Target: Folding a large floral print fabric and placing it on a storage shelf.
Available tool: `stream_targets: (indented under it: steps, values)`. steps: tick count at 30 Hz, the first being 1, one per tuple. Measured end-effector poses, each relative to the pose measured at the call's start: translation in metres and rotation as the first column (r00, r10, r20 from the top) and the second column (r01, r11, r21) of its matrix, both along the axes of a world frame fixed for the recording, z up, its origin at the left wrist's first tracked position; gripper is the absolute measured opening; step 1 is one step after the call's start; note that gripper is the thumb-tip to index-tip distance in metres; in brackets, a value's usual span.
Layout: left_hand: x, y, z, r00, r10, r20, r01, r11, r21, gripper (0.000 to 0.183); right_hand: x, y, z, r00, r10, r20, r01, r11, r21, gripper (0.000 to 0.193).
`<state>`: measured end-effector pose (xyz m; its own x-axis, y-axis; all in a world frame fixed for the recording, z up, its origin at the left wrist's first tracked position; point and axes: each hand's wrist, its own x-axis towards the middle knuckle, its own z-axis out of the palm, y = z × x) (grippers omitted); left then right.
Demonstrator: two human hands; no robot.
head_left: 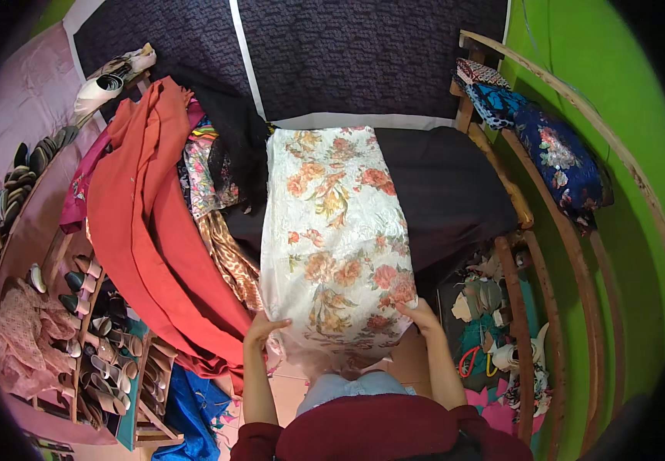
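A white cloth with orange, pink and gold flowers (332, 238) lies lengthwise before me over a black-covered surface (448, 177), its near end hanging over the front edge. At its near left edge, my left hand (265, 329) grips the fabric between thumb and fingers. My right hand (420, 313) pinches the opposite near edge. The cloth between them is fairly flat, with small wrinkles. Close to my left hand hangs a long coral-red cloth (156, 223), beside a gold patterned cloth (229, 250).
Folded dark blue floral fabric (555, 154) rests on a wooden rail (578, 261) at the right. Racks of shoes (109, 369) stand at the left, near a pink lacy cloth (29, 338). Blue cloth (194, 411) lies on the floor. Scraps (486, 338) are piled at lower right.
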<state>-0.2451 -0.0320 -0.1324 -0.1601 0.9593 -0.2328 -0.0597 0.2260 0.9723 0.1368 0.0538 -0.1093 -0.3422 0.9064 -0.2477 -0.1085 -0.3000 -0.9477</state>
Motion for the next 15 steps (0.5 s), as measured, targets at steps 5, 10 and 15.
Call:
stream_targets:
  steps: [5,10,15]
  values:
    - [0.009,0.002,-0.028,0.99,0.139,0.039,-0.137,0.99,-0.046,0.049,-0.011,-0.01,-0.031,0.967,-0.245,0.076,0.243,0.97,0.025,0.039]
    - [0.029,-0.014,-0.017,0.971,0.223,0.081,-0.237,0.917,0.32,0.066,-0.007,-0.018,-0.015,0.941,-0.331,0.067,0.311,0.928,0.205,0.05]
    - [0.046,-0.031,0.023,0.951,0.31,0.018,-0.295,0.884,0.363,0.075,-0.011,-0.039,0.006,0.893,-0.449,-0.016,0.398,0.774,0.492,0.079]
